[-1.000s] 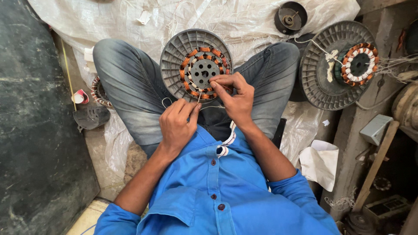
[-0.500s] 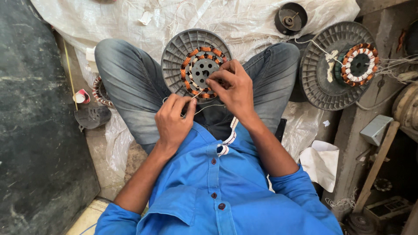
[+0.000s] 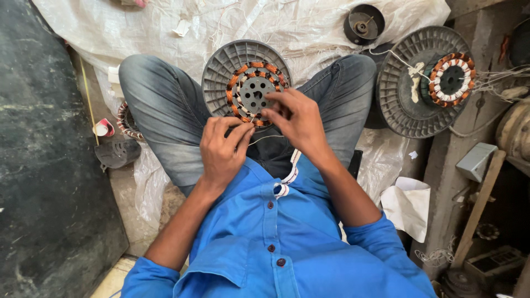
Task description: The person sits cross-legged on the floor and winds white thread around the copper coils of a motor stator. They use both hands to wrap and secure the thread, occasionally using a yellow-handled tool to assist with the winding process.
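Pinched shut, the grip of the left hand (image 3: 223, 148) has thumb and forefinger closed on a thin wire (image 3: 265, 138) just below the near edge of the copper windings. That wire runs from the pinch to the right, under the right hand (image 3: 295, 118), whose grip is also closed, fingertips pressed together on the lower right part of the winding ring; whether they clasp the same wire I cannot tell. Directly ahead of both grips, touching the right one, lies the grey ribbed fan motor housing (image 3: 245, 83), resting in the lap between the knees of the blue jeans (image 3: 160, 116), with the orange-brown stator coils (image 3: 243, 74) circling its perforated hub. Near the wrists, a white cord (image 3: 287, 179) hangs against the blue shirt (image 3: 276, 243). Well to the right of the right grip sits a second ribbed housing (image 3: 408, 105) with white and copper coils, loose wire ends trailing from it. Beyond that, farther away, stands a small dark round part (image 3: 363, 25) on the white plastic sheet (image 3: 309, 27).
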